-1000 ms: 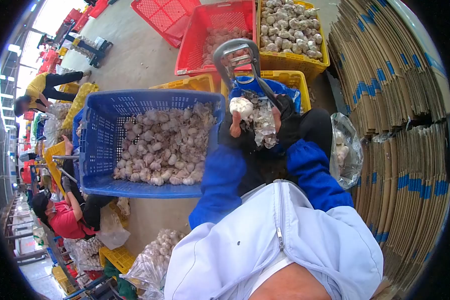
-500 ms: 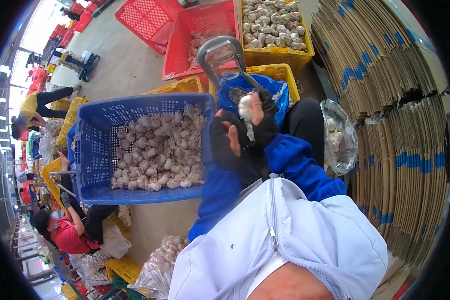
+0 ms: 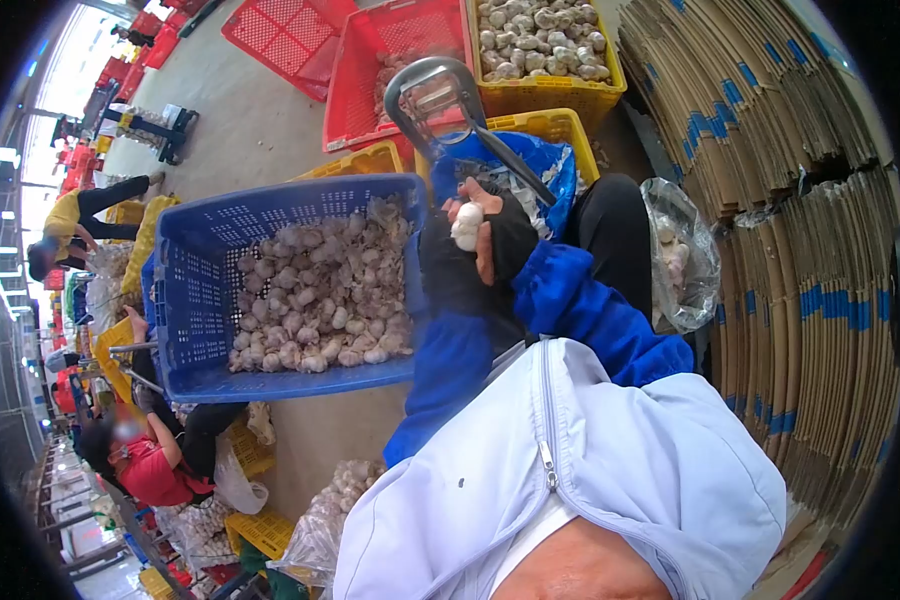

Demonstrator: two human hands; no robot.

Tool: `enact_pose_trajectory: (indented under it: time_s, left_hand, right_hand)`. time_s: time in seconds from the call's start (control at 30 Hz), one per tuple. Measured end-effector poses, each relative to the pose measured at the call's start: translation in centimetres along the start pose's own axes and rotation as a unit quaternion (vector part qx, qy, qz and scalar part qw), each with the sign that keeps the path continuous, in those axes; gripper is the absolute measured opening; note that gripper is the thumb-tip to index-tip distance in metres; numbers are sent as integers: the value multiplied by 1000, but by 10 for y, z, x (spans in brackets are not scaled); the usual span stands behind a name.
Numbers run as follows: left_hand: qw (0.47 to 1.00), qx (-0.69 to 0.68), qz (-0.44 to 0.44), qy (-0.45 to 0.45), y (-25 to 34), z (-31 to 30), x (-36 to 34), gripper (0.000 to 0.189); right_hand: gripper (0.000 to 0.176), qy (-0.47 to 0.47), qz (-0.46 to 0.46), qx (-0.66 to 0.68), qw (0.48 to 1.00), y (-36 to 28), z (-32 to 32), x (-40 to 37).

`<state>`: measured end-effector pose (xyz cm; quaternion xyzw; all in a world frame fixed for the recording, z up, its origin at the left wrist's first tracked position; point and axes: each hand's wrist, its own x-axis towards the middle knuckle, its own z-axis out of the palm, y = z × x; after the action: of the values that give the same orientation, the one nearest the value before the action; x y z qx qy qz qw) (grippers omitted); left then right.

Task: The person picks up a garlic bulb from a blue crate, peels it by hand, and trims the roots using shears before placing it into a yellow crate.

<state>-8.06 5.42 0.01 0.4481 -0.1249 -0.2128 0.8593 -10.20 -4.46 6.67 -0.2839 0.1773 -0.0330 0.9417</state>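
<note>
My right hand (image 3: pixel 505 235), in a black fingerless glove, is closed on a pale garlic bulb (image 3: pixel 467 227), with bare fingertips above and below it. Right beside it is my left hand (image 3: pixel 448 262), also black-gloved; its fingers are mostly hidden behind the bulb and the other hand. Just beyond both hands, a grey metal device with a looped frame (image 3: pixel 418 72) and a long bar stands over a blue plastic liner (image 3: pixel 560 165) holding skin scraps. To the left, a blue crate (image 3: pixel 285 385) contains many untrimmed-looking garlic bulbs (image 3: pixel 305 290).
Ahead are a red crate (image 3: pixel 345 100) and a yellow crate (image 3: pixel 550 97) of garlic. Stacked flat cartons (image 3: pixel 810 300) rise on the right, near a clear bag (image 3: pixel 685 250) of bulbs. Another person in a red shirt (image 3: pixel 155 470) sits at the lower left.
The garlic bulb and my right hand have shifted slightly left, and the bulb has turned. The dangling strip below it no longer shows. My left hand's fingers have become mostly hidden.
</note>
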Motion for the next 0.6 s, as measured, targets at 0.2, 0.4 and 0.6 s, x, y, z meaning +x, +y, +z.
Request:
enact_pose_trajectory:
  time_s: [0.2,0.4,0.6]
  left_hand:
    - [995,90,46,15,10,15,-8,41]
    - [962,236,132,28,21,25,-18,41]
    - [912,357,200,8,18,26,-20,40]
  right_hand:
    - [22,64,-165,-132,975,13,9,-23]
    - [24,66,-367,-363,854,34,5,-41]
    - [28,7,90,108,990,15,-35,-27]
